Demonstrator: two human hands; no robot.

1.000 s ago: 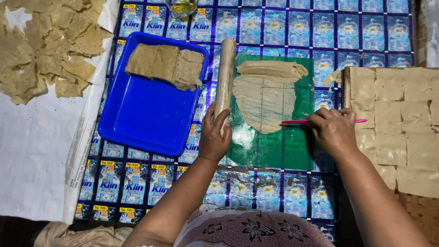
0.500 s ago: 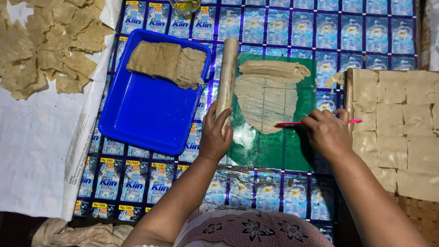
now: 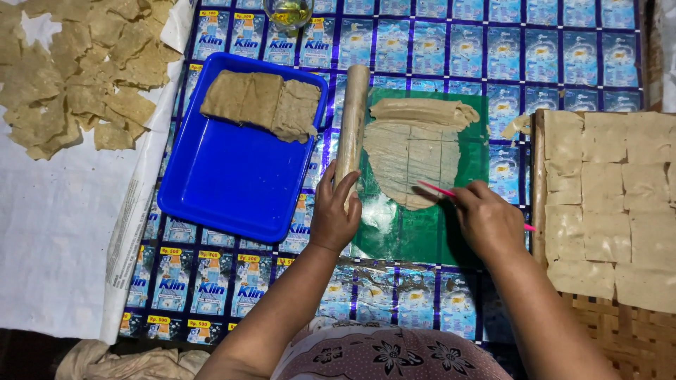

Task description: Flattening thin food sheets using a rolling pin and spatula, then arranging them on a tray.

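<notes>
The left hand (image 3: 334, 214) is curling around the near end of the wooden roller (image 3: 351, 127) — fingers wrapped on it, at the left edge of the green board (image 3: 408, 236). The right hand (image 3: 487, 222) is pinching a thin pink stick (image 3: 438, 188), its tip touching the flat dough sheet (image 3: 410, 158) lying on the far half of the board. A blue tray (image 3: 232, 190) with brown dough slabs (image 3: 262, 104) is sitting to the left. Cut dough squares (image 3: 609, 190) are lying on the woven mat at the right edge.
</notes>
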